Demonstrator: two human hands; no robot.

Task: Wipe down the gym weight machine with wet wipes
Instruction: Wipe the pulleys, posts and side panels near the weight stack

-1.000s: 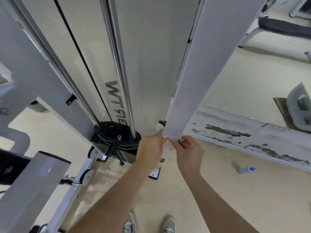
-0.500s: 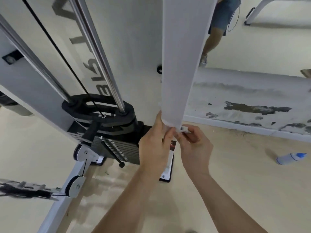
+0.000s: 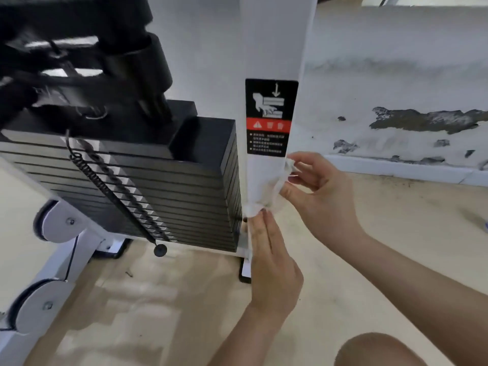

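The wet wipe [image 3: 266, 191] sits low on the white upright post [image 3: 274, 48] of the weight machine, wrapped round it just below the black and red warning label [image 3: 270, 117]. Half a second ago both hands held the wipe higher on the post, with the label partly hidden behind them; now they have slid down past it and the whole label shows.

The right hand [image 3: 322, 196] is on the right side of the post, its thumb and curled fingers pinching the bunched edge of the wipe. The left hand [image 3: 272, 260] is nearer and lower, its back to the camera. Its fingers lie straight up along the post and their tips press the lower bunch of the wipe against it; its thumb is hidden.

The view has dropped and closed in since the earlier frame. The black weight stack [image 3: 163, 186], left of the post, now fills much of the picture, with its selector pin [image 3: 160, 250] on a coiled cord hanging down the front. Two white pulleys [image 3: 60, 223] show at the left edge. A bare knee [image 3: 375, 350] has come into the near right corner. The wall with peeling paint [image 3: 396, 101] stands beyond the post, above the beige floor [image 3: 184, 313].
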